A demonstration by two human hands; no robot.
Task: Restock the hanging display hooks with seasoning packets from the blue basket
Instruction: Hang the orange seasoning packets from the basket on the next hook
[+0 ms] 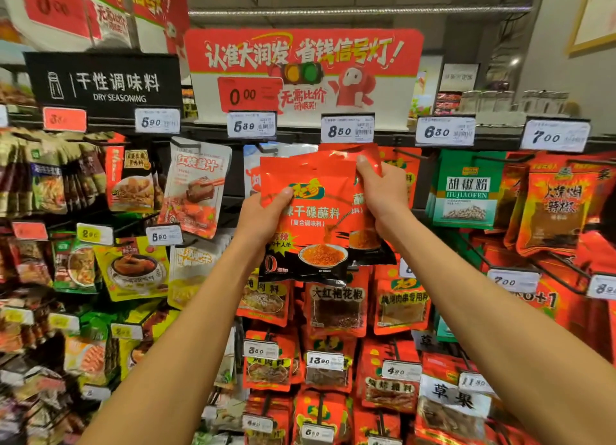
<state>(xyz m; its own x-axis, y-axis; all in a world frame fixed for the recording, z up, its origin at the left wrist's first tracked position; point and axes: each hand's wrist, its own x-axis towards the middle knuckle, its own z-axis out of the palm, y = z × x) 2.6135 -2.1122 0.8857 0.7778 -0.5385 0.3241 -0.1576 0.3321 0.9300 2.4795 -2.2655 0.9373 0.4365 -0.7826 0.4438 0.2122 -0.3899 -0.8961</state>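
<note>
On the left, the hooks carry brown, yellow and green packets under the black "DRY SEASONING" sign (pixel 103 85); they hang close together and leave little free room.

In the middle, the left hand (pixel 263 216) holds the front red seasoning packet (pixel 308 218) by its left edge, thumb on the face and the other fingers behind. The right hand (pixel 383 194) pinches a second red packet (pixel 366 241), which sits behind the first, near its top right corner. Both grips are closed on packets and placed away from the top middle, probably so the hanging holes stay free for the hook. The packets are lifted just below the 8.50 price tag (pixel 347 130); the hook itself is hidden behind them. I judge this is the threading step.

On the right, the green pepper packets (pixel 466 191) hang just beside, so sideways room is narrow. The blue basket is not in view.
</note>
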